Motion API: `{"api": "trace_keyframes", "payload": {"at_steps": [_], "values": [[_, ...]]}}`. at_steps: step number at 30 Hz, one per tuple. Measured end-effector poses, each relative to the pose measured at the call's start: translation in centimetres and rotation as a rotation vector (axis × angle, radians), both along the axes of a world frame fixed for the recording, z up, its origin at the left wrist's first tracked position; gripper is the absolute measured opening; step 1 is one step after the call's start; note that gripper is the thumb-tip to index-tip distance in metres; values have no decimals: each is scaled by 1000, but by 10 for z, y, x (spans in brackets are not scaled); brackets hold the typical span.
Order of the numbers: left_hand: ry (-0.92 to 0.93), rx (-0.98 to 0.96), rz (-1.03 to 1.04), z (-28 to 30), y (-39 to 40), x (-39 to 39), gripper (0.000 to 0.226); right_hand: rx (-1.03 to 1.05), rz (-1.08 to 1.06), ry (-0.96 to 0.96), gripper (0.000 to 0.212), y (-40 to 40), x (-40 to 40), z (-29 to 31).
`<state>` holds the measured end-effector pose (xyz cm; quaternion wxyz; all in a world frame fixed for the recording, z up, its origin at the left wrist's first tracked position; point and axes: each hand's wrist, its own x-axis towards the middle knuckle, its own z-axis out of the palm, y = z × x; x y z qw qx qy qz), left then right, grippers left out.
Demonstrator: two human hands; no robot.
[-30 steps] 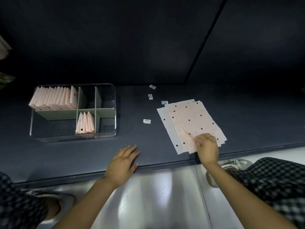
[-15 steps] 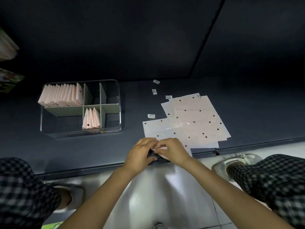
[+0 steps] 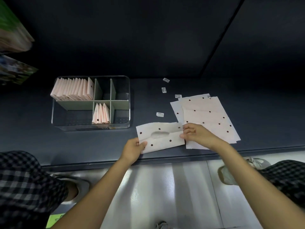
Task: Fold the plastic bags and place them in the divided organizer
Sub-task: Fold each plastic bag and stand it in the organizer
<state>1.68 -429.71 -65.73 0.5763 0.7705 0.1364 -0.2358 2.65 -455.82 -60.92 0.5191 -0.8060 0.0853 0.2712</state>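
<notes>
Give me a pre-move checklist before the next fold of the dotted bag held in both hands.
1. Left hand pinches the pink dotted plastic bag at its left end: ok.
2. Right hand pinches its right end: ok.
3. Bag lying smooth: not ok, a bubble shows mid-fold.
4. Edges aligned: cannot tell.
5. Clear divided plastic organizer has open compartments: ok.
6. Stack of flat dotted bags lies apart from the fold: not ok, the held bag's right end overlaps it.

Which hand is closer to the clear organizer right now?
Left. The left hand grips the bag's near-left corner, just below-right of the organizer; the right hand pinches the bag's far end.
</notes>
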Motion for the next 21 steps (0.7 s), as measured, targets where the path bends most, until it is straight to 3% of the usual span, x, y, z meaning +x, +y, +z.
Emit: {"api": "trace_keyframes", "payload": {"at_steps": [2,4,8,11,14,16,21], "values": [[-4,11,16,-1,-1,1,16,-114,-133,-110,9,9,3,-16],[-66,111,3,-1,-4,0,25,-267,-151,-145,12,18,7,-30],[-455,475,-5,6,-5,-8,42,-440,-154,-103,26,28,12,-42],[-767,580,-305,6,-9,-17,31,-464,-169,-74,31,34,13,-44],[-921,603,-536,0,-14,-32,29,-480,-190,-63,32,36,13,-43],[-947,668,-654,-9,-16,-41,38,-494,-200,-64,32,36,14,-42],[-749,926,-950,-27,-9,-51,63,-505,-233,-51,32,36,15,-44]]}}
